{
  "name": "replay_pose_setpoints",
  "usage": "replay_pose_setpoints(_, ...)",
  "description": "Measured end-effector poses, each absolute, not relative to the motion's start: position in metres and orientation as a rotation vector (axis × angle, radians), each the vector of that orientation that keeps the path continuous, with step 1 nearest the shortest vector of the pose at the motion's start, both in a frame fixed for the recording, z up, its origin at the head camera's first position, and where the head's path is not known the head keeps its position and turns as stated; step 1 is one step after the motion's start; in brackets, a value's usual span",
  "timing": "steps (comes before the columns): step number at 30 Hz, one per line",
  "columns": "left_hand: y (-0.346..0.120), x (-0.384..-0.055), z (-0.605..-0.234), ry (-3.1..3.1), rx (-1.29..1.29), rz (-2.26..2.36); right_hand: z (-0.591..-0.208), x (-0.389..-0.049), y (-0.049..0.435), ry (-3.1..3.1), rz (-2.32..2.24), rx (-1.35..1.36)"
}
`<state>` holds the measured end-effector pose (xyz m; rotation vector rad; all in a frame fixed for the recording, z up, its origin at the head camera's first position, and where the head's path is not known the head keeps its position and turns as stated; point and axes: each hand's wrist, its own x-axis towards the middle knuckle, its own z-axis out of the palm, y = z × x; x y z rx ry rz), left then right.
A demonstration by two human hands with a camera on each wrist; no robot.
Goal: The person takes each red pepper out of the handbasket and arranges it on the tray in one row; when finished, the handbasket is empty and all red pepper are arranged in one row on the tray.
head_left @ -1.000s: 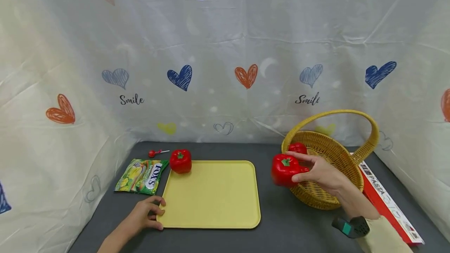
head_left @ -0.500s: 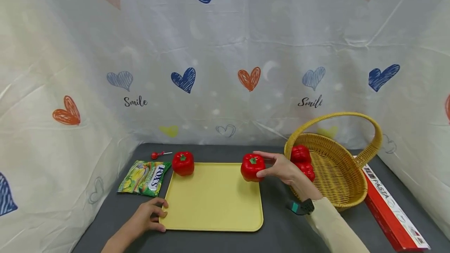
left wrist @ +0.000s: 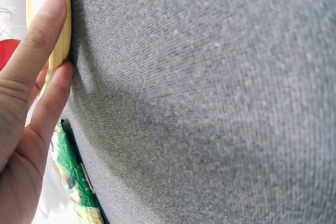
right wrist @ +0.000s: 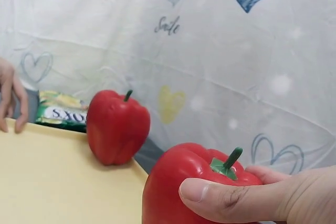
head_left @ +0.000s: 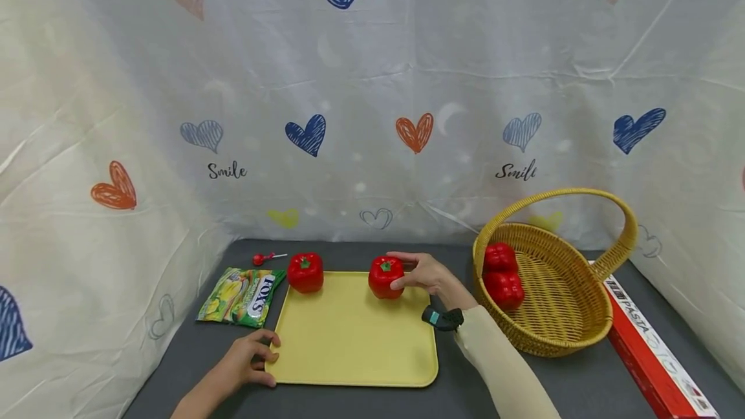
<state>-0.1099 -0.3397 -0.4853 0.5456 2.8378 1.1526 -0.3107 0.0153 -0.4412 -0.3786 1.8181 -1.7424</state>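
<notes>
My right hand (head_left: 427,273) holds a red bell pepper (head_left: 385,277) over the far right part of the yellow tray (head_left: 355,341). In the right wrist view, the thumb (right wrist: 226,198) lies across the side of this pepper (right wrist: 173,182), below its green stem. Another red bell pepper (head_left: 305,272) stands at the tray's far left corner. My left hand (head_left: 247,361) grips the tray at its near left corner. The left wrist view shows thumb and fingers (left wrist: 50,93) against the tray's rim (left wrist: 62,40).
On the right stands a yellow wicker basket (head_left: 559,302) with a tall handle, holding red bell peppers (head_left: 503,277). A red pasta box (head_left: 652,348) lies beside it. Left of the tray are a green FOX'S candy bag (head_left: 240,296) and a red lollipop (head_left: 259,259).
The right hand has carried the red bell pepper leftward from the basket's side to over the tray. Peppers in the basket are more exposed. The left hand stays on the tray corner.
</notes>
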Motion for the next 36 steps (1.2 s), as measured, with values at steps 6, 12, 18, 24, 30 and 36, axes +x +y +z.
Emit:
replay_pose_setpoints(6, -0.339, -0.11, -0.485, 2.816, 0.514, 1.138, -0.438, -0.314, -0.017, 1.841, -1.735, -0.326)
replay_pose_setpoints(12, -0.342, -0.107, -0.486, 2.813, 0.508, 1.163, -0.44, -0.314, -0.048, 1.856, -1.705, -0.344)
replay_pose_setpoints(18, -0.341, -0.11, -0.488, 2.799, 0.527, 1.2, -0.443, -0.317, -0.063, 1.878, -1.684, -0.326)
replay_pose_setpoints(24, -0.34, -0.11, -0.486, 2.803, 0.512, 1.192, -0.445, -0.32, -0.071, 1.91, -1.674, -0.409)
replay_pose_setpoints(30, -0.34, -0.111, -0.487, 2.824, 0.541, 1.196, -0.451, -0.32, -0.073, 1.938, -1.666, -0.54)
replay_pose_setpoints(36, -0.339, -0.109, -0.485, 2.799, 0.491, 1.187, -0.455, -0.32, -0.074, 1.961, -1.655, -0.638)
